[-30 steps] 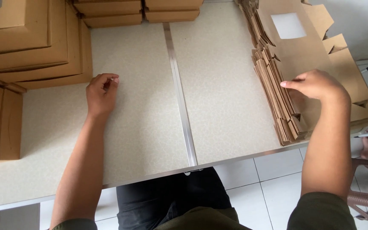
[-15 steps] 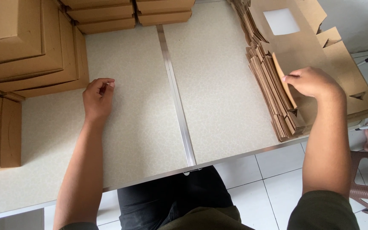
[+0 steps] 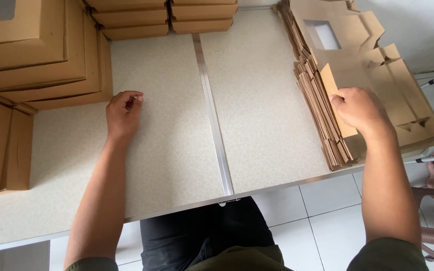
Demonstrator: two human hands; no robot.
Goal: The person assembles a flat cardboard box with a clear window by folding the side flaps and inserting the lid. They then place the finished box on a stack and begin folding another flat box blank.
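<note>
The right hand [image 3: 358,109], arm stretched forward, grips the near edge of the top flat box blank [image 3: 357,80], thumb under a raised flap, on the stack of flattened kraft blanks [image 3: 322,120] that lies to the right of the metal seam strip [image 3: 212,110] in the table [image 3: 257,100]. The left hand [image 3: 123,113] rests on the table left of that strip, holding nothing, fingers loosely curled with the fingertips pinched near the thumb. Left of the strip sit four folded boxes in a leaning pile [image 3: 41,55] and two more on edge [image 3: 1,150]; two short stacks [image 3: 167,17], about three boxes each, stand at the strip's far end.
</note>
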